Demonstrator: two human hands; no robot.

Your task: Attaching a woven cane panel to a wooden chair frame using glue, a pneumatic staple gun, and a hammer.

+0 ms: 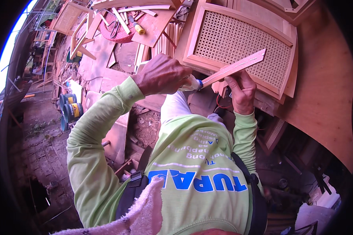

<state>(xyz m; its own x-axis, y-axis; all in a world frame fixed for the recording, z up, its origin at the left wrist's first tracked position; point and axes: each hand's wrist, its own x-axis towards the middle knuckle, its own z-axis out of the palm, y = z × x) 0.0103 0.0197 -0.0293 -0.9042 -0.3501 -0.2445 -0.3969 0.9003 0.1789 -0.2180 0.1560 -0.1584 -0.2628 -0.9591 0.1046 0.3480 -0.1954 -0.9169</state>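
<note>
My left hand (162,74) is closed around a white squeeze bottle (190,83) with a blue cap, tilted with its tip at the lower end of a thin pale wooden strip (243,62). My right hand (243,91) grips that strip from beneath; a whitish line runs along its upper face. Behind the strip lies a wooden framed panel with woven cane mesh (239,37), resting on stacked boards.
At upper left, a red woven stool (111,33) holds wood strips, cutters and a yellow-handled tool (139,28), near unfinished chair frames (80,41). Paint buckets (71,111) stand at left. Bundled slats (166,39) are behind my hands. A large plywood sheet (321,86) fills the right.
</note>
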